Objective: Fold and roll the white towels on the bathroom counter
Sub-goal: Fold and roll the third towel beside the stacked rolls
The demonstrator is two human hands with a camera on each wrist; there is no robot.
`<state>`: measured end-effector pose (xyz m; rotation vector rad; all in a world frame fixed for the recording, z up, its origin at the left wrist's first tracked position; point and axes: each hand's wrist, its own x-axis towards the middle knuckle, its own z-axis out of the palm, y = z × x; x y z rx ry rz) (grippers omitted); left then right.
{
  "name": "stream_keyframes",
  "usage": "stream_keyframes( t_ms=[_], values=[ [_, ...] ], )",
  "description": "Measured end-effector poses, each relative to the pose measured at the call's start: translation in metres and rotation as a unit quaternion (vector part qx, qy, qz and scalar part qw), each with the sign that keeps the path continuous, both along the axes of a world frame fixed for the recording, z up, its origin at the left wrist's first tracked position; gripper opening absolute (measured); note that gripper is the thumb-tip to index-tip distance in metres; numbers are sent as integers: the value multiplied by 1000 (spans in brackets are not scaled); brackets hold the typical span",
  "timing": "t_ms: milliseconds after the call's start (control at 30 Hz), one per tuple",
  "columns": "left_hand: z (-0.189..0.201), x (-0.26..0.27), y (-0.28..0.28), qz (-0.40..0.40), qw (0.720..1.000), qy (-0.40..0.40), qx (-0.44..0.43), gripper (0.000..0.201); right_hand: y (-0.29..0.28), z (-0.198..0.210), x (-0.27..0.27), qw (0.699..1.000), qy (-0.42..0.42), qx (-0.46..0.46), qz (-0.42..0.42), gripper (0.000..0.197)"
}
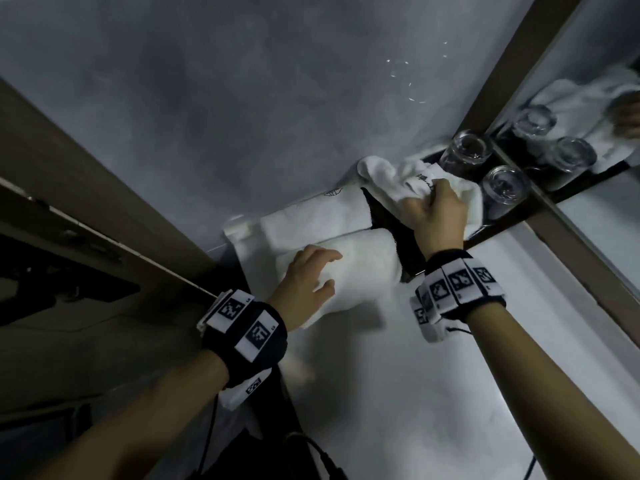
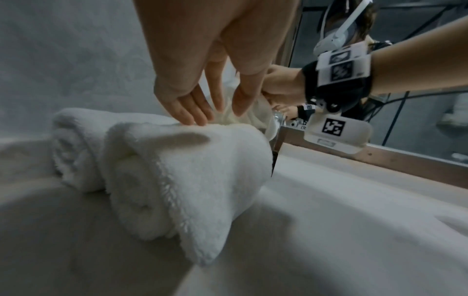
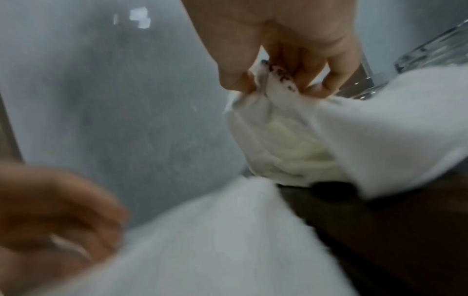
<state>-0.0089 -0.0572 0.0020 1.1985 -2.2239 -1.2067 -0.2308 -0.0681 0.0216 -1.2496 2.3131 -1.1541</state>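
Two rolled white towels lie side by side against the grey wall: the near roll (image 1: 360, 268) (image 2: 187, 172) and the far roll (image 1: 311, 216) (image 2: 76, 140). My left hand (image 1: 308, 278) (image 2: 202, 104) hovers over the near roll with straight fingers, the fingertips (image 2: 192, 118) touching its top. Beyond them a crumpled white towel (image 1: 398, 181) (image 3: 380, 136) with dark embroidery sits on a dark tray (image 1: 405, 237). My right hand (image 1: 436, 209) (image 3: 278, 80) pinches its edge by the embroidery and lifts it.
Two upturned drinking glasses (image 1: 467, 150) (image 1: 505, 188) stand on the tray right of the crumpled towel, against a wood-framed mirror (image 1: 588, 98). The white counter (image 1: 450, 393) runs toward me. A wooden door frame (image 1: 86, 188) lies at the left.
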Motion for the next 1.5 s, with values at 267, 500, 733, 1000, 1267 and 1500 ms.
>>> stream_keyframes(
  t_ms=[267,500,733,1000,1267,1500],
  values=[
    [33,-6,13,29,958,109,264,68,38,77,55,904,-380,-194,43,9],
    [66,22,40,74,923,304,223,73,72,128,95,782,-556,-244,142,21],
    [116,63,70,143,916,367,73,3,120,138,129,819,-471,-189,267,64],
    [128,98,105,179,923,336,-51,15,160,134,134,942,-106,19,318,59],
    [131,112,134,193,918,337,-81,16,192,113,131,934,-74,-32,349,13],
    [145,118,141,238,870,422,-86,16,210,111,119,893,-77,131,425,60]
  ],
)
